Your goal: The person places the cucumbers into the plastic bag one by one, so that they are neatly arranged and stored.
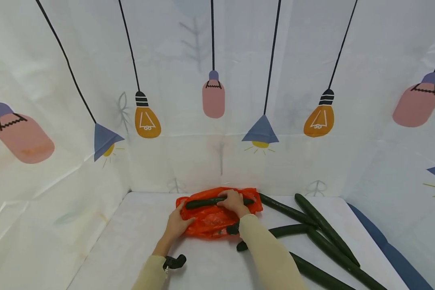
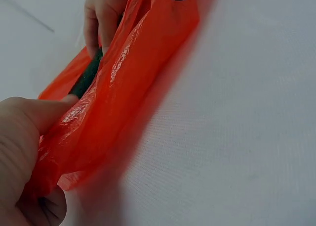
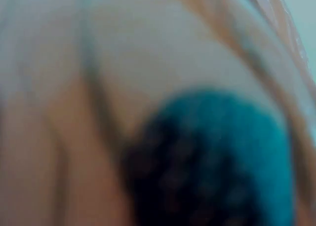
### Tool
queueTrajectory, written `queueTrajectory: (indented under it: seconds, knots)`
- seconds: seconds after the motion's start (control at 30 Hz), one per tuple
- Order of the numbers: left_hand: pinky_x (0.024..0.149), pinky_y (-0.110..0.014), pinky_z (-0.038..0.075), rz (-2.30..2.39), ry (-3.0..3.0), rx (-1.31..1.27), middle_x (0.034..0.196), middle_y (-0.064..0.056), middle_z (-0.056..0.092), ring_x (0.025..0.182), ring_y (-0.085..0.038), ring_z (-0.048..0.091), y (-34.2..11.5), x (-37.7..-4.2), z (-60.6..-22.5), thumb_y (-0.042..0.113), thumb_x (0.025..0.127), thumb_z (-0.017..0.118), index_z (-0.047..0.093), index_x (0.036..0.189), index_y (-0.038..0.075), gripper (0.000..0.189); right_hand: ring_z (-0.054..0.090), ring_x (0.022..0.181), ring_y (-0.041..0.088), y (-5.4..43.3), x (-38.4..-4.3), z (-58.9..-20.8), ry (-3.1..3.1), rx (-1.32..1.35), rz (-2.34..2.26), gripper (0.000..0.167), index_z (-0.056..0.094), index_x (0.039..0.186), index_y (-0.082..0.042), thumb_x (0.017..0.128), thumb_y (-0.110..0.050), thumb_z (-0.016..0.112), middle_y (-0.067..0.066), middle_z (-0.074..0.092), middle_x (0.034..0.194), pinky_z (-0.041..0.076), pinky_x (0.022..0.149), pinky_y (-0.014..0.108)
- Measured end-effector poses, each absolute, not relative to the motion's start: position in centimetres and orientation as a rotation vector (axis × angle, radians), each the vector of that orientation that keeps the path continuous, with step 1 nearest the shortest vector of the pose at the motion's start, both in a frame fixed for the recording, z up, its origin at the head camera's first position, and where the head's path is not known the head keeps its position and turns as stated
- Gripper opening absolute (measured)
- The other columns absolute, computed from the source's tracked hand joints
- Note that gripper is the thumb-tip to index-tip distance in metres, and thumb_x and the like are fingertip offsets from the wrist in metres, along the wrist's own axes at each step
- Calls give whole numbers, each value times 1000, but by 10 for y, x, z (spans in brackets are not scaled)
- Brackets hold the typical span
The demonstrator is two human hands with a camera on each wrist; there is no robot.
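A red plastic bag (image 1: pixel 210 221) lies crumpled near the back of the white table. A dark green cucumber (image 1: pixel 203 203) lies lengthwise along the bag's opening. My right hand (image 1: pixel 233 202) grips this cucumber from above, toward its right part. At the bag's left end my left hand (image 1: pixel 177 223) holds the plastic. In the left wrist view, the left thumb (image 2: pixel 52 111) lies over the bag's edge by the cucumber's tip (image 2: pixel 88 76), with fingers curled below. The right wrist view is blurred and mostly filled by a dark and teal shape (image 3: pixel 217 157).
Several long cucumbers (image 1: pixel 330 227) lie crossing one another on the right side of the table (image 1: pixel 130 241). One cucumber (image 1: pixel 288 230) passes under the right forearm. A white curtain (image 1: pixel 188 161) printed with lamps hangs behind the table and at both sides.
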State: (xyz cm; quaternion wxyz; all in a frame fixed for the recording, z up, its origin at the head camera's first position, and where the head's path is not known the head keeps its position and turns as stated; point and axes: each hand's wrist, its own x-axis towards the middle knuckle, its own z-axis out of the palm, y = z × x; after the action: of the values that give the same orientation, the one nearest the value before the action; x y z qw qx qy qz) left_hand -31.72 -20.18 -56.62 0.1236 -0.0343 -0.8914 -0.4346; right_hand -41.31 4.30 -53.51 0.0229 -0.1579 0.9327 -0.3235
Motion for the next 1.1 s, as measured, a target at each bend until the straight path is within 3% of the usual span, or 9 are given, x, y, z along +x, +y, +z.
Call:
queueTrajectory:
  seconds: [0.17,0.27,0.4,0.57,0.87,1.1]
  knots:
    - [104,-56,35,-1256,-2658,-135,142,-26,44,129,-43,43,-196,-316,-562,25,75,85,32,148,-5,95,57,112,26,44,-412,-524,2864,-625,-1032,35,70,118,-12,86,-27,75,3,66,117,40,102,46]
    - [105,-56,34,-1261,-2675,-123,145,-25,42,131,-42,40,-195,-316,-562,25,75,85,31,149,-3,96,59,110,24,44,-409,-508,2848,-740,-1009,33,70,118,-10,89,-26,72,4,66,118,48,94,41]
    - [105,-56,34,-1267,-2665,-127,145,-25,42,131,-42,40,-195,-314,-565,23,75,85,31,149,-3,95,62,100,21,47,-404,-484,2870,-889,-931,28,71,114,-9,91,-24,70,3,68,110,51,87,39]
    - [106,-56,34,-1276,-2658,-116,145,-24,42,131,-42,40,-196,-312,-568,22,76,84,31,149,-3,93,63,93,23,57,-394,-457,2879,-979,-890,26,72,112,-8,91,-23,69,2,69,102,52,82,38]
    - [103,-56,37,-1267,-2617,-122,138,-29,47,125,-44,46,-201,-315,-569,21,76,84,33,148,-5,91,63,97,19,89,-369,-424,2880,-1036,-761,27,72,114,-13,91,-25,70,3,70,109,52,85,36]
    - [101,-56,39,-1292,-2574,-108,133,-29,52,121,-44,49,-207,-319,-571,13,82,78,41,144,-5,74,62,98,21,115,-344,-397,2851,-1073,-776,25,72,113,-15,90,-24,71,-2,70,107,52,85,35]
